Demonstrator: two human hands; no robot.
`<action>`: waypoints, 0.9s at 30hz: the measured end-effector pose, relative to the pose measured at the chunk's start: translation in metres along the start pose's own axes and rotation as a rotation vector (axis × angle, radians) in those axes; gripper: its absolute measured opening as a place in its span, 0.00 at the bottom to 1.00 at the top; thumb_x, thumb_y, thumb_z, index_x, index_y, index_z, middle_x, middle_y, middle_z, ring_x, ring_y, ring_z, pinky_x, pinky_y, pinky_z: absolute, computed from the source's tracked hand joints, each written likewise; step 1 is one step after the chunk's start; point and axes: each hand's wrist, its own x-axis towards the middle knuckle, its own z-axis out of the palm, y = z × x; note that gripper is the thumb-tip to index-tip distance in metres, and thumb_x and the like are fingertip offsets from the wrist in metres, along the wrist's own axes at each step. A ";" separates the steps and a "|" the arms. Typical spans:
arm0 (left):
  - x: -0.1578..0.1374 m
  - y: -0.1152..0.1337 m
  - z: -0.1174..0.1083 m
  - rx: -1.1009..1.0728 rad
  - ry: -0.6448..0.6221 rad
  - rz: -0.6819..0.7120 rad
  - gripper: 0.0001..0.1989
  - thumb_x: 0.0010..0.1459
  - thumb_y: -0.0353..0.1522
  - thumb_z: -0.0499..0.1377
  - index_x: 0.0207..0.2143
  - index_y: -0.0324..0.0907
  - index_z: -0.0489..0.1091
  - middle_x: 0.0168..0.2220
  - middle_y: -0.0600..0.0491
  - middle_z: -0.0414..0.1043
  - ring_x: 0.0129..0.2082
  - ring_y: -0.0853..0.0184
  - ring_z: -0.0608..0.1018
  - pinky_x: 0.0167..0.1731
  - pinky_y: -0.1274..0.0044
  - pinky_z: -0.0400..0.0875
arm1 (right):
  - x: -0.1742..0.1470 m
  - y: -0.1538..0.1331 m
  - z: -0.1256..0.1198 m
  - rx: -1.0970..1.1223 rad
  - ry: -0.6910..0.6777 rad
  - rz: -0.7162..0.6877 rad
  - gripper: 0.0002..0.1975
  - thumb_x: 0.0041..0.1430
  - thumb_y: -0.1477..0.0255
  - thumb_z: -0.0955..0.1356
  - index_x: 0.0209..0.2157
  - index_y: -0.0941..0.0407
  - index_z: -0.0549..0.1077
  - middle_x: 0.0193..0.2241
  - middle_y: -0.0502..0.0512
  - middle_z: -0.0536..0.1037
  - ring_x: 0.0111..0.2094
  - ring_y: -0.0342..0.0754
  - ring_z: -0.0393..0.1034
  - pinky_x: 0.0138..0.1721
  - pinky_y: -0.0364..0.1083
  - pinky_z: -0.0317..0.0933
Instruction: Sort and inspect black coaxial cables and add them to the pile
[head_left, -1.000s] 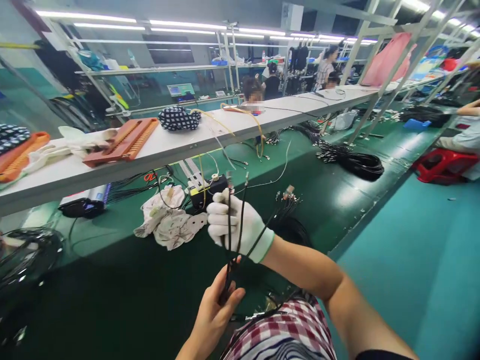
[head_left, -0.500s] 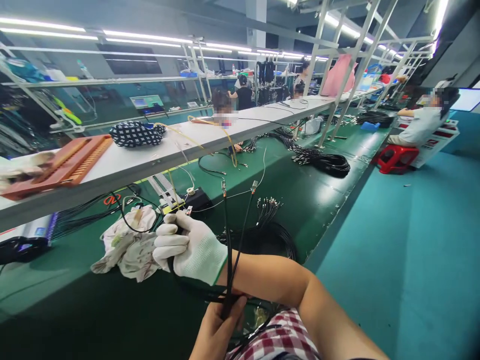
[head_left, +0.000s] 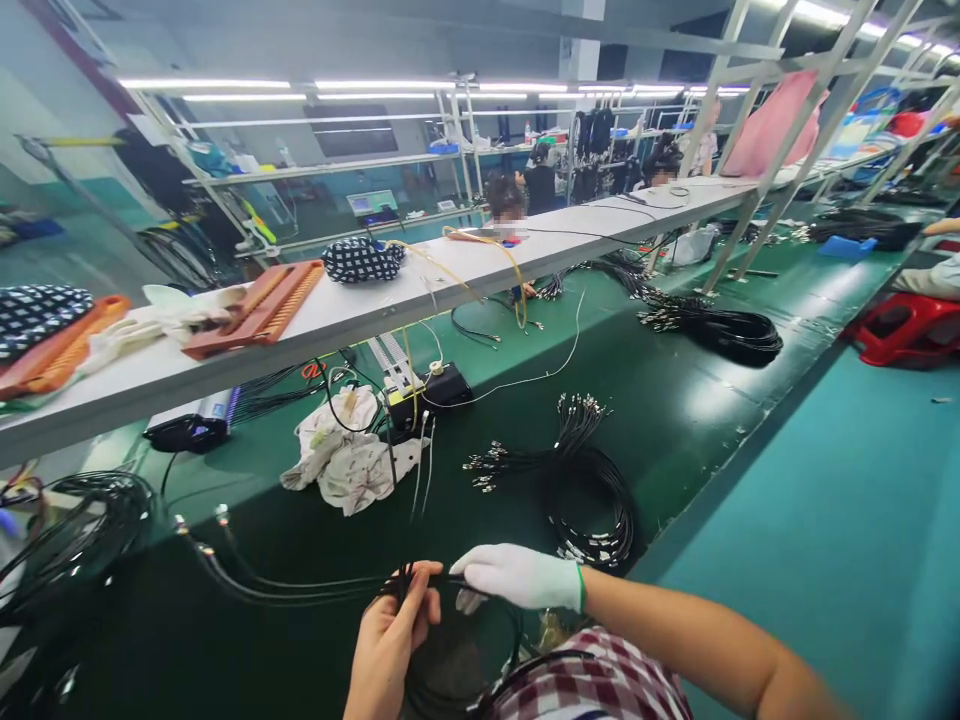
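Black cables with metal end connectors pass through my bare left hand, its thumb and fingers pinched on them. They stretch left to two shiny ends, and a loop hangs below between my hands. Close on the right, my right hand in a white glove has its fingers closed around the same cables. Beyond it on the green bench lies a coiled bundle of black cables with many connector ends. A crumpled stained cloth is in front of my left hand.
A white shelf runs above the bench, holding orange slotted racks, white gloves and a checked cloth pouch. Another cable bundle lies farther right; tangled cables lie left. A red stool stands beside the bench. People sit beyond.
My right hand has come down and right from near the cloth to beside my left hand. The cables' connector ends, upright before, now stretch out to the left. The view has turned left.
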 end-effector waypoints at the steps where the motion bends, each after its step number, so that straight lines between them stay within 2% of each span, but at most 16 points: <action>1: 0.001 -0.002 0.000 -0.015 -0.002 -0.022 0.36 0.42 0.55 0.66 0.41 0.34 0.70 0.19 0.58 0.63 0.19 0.79 0.56 0.19 0.86 0.46 | -0.003 0.003 0.007 -0.083 0.040 -0.034 0.14 0.66 0.66 0.61 0.46 0.59 0.71 0.28 0.50 0.73 0.28 0.42 0.68 0.36 0.42 0.61; 5: 0.002 -0.002 0.001 -0.012 -0.015 -0.039 0.36 0.43 0.53 0.67 0.45 0.35 0.70 0.19 0.59 0.61 0.20 0.77 0.60 0.19 0.87 0.51 | 0.001 0.005 0.018 -0.285 0.184 -0.130 0.12 0.65 0.71 0.60 0.35 0.59 0.73 0.22 0.47 0.66 0.25 0.40 0.60 0.30 0.41 0.54; 7: 0.002 -0.003 -0.003 0.010 0.003 -0.048 0.37 0.41 0.53 0.69 0.46 0.36 0.70 0.19 0.60 0.60 0.20 0.77 0.60 0.19 0.87 0.51 | 0.007 0.005 0.012 -0.315 0.237 -0.159 0.14 0.67 0.70 0.58 0.36 0.58 0.73 0.22 0.47 0.65 0.25 0.40 0.59 0.30 0.41 0.53; 11: -0.001 -0.007 -0.019 0.033 0.026 -0.066 0.32 0.43 0.55 0.66 0.35 0.36 0.72 0.17 0.59 0.58 0.17 0.78 0.58 0.16 0.86 0.48 | 0.012 0.015 -0.010 -0.392 0.324 -0.145 0.17 0.68 0.71 0.55 0.38 0.59 0.73 0.22 0.48 0.63 0.25 0.42 0.58 0.31 0.42 0.54; 13: -0.002 -0.008 -0.023 0.062 0.016 -0.015 0.31 0.46 0.57 0.63 0.34 0.36 0.73 0.19 0.57 0.61 0.18 0.77 0.60 0.15 0.85 0.50 | 0.013 0.020 -0.017 -0.447 0.294 -0.128 0.15 0.66 0.73 0.56 0.36 0.60 0.73 0.23 0.49 0.64 0.26 0.42 0.58 0.33 0.43 0.54; 15: -0.001 -0.006 -0.023 0.166 0.011 0.098 0.31 0.49 0.57 0.61 0.37 0.37 0.75 0.24 0.52 0.68 0.22 0.72 0.68 0.18 0.83 0.61 | 0.014 0.022 -0.018 -0.498 0.222 -0.124 0.11 0.61 0.77 0.61 0.32 0.60 0.74 0.26 0.51 0.67 0.29 0.43 0.59 0.36 0.43 0.54; 17: 0.004 -0.005 -0.021 0.342 0.030 0.268 0.30 0.52 0.56 0.58 0.39 0.40 0.77 0.36 0.47 0.74 0.35 0.63 0.76 0.33 0.76 0.73 | 0.016 0.018 -0.014 -0.529 0.136 -0.120 0.09 0.57 0.78 0.63 0.29 0.60 0.74 0.27 0.52 0.69 0.30 0.43 0.59 0.37 0.43 0.55; 18: 0.007 -0.004 -0.020 0.435 0.042 0.354 0.29 0.53 0.56 0.57 0.40 0.41 0.78 0.43 0.45 0.74 0.44 0.58 0.75 0.44 0.70 0.73 | 0.016 0.013 -0.013 -0.529 0.093 -0.114 0.09 0.57 0.78 0.63 0.28 0.60 0.75 0.27 0.52 0.70 0.29 0.42 0.59 0.36 0.43 0.55; 20: 0.014 -0.006 -0.020 0.586 0.014 0.461 0.28 0.56 0.55 0.54 0.43 0.44 0.78 0.53 0.45 0.71 0.56 0.53 0.70 0.58 0.62 0.64 | 0.015 0.000 -0.011 -0.501 0.018 -0.093 0.12 0.60 0.76 0.61 0.30 0.60 0.76 0.22 0.49 0.69 0.26 0.41 0.59 0.32 0.41 0.55; 22: 0.018 -0.008 -0.025 0.667 -0.083 0.452 0.27 0.59 0.52 0.52 0.49 0.47 0.76 0.55 0.46 0.71 0.58 0.53 0.69 0.60 0.60 0.61 | 0.011 -0.014 -0.013 -0.442 -0.033 -0.073 0.14 0.62 0.74 0.60 0.34 0.60 0.77 0.19 0.47 0.67 0.23 0.39 0.59 0.27 0.39 0.54; 24: 0.020 -0.008 -0.031 0.717 -0.177 0.408 0.25 0.61 0.49 0.52 0.53 0.48 0.74 0.53 0.47 0.73 0.55 0.55 0.72 0.58 0.63 0.65 | 0.005 -0.024 -0.018 -0.363 -0.067 -0.061 0.15 0.63 0.71 0.60 0.37 0.60 0.77 0.18 0.46 0.66 0.21 0.38 0.58 0.25 0.38 0.53; 27: 0.020 -0.002 -0.039 0.776 -0.220 0.357 0.23 0.60 0.47 0.54 0.53 0.49 0.73 0.50 0.49 0.75 0.50 0.56 0.76 0.53 0.67 0.69 | -0.001 -0.029 -0.026 -0.234 -0.099 -0.048 0.17 0.65 0.67 0.60 0.40 0.62 0.77 0.17 0.44 0.62 0.20 0.37 0.54 0.21 0.37 0.49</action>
